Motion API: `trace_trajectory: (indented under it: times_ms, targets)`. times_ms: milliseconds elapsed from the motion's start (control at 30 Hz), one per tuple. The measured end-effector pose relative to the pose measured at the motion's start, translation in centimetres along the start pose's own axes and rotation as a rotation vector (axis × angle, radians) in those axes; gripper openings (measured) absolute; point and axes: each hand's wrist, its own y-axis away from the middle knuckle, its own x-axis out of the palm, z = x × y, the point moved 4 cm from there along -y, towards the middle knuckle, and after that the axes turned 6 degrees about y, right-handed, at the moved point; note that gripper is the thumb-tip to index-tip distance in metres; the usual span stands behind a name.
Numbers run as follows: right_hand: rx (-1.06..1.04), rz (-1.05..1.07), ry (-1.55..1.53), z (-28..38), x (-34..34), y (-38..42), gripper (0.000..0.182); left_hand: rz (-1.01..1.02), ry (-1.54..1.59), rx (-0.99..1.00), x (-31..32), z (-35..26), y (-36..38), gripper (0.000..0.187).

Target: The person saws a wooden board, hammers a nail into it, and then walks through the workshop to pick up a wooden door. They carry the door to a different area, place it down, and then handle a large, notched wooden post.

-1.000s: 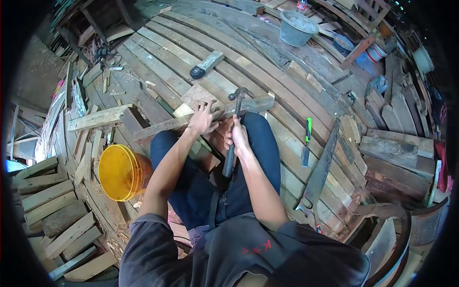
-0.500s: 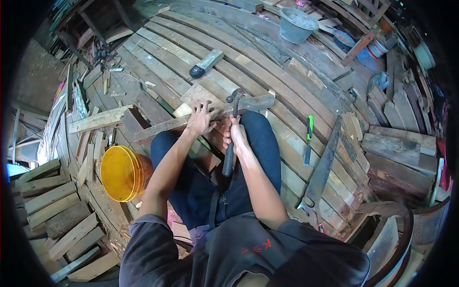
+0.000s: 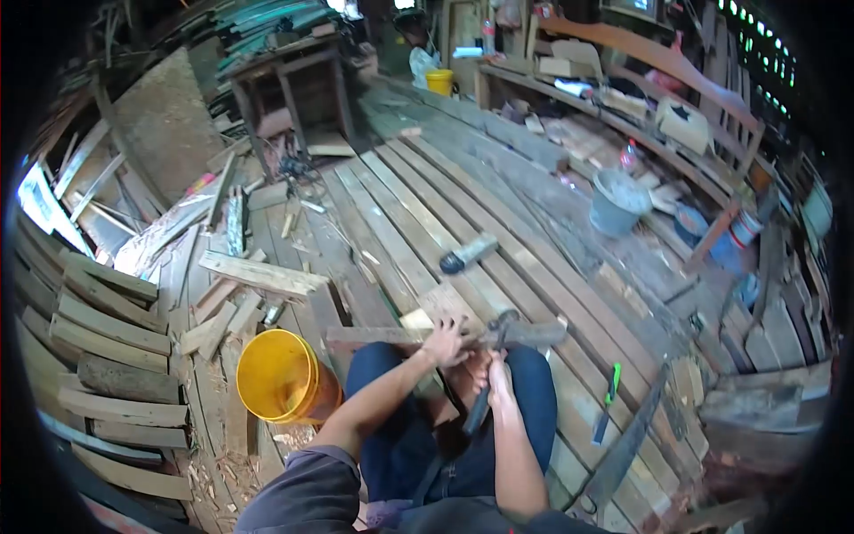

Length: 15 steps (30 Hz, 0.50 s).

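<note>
My right hand is wrapped round the handle of a hammer, whose metal head points away from me, over a wooden beam. That beam lies crosswise at my knees. Fingers spread, my left hand rests at the beam beside a pale flat board; its palm is hidden. To the right on the slats lie a chisel with a green handle and a handsaw. Farther ahead is a short wooden block with a dark, rounded thing at its near end.
A yellow bucket stands left of my legs, among wood shavings. Stacked timber offcuts fill the far left. A grey bucket stands ahead on the right, before a long wooden bench holding several items. An open wooden cabinet stands at the back.
My view has tilted up and turned left, so more of the room shows and my hands sit lower and farther right. The hammer stays in my right hand; the left stays at the beam.
</note>
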Motion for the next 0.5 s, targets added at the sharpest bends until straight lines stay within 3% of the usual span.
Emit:
trace_trajectory:
  times_ms: [100, 500]
  targets:
    - [-0.003, -0.003, -0.015, 0.3, 0.2, 0.8, 0.029, -0.075, -0.028, 0.047, -0.2, -0.4, 0.2, 0.061]
    - [-0.03, 0.055, -0.025, 0.6, 0.1, 0.8, 0.028, -0.025, -0.046, 0.012, 0.8, -0.1, 0.1, 0.06]
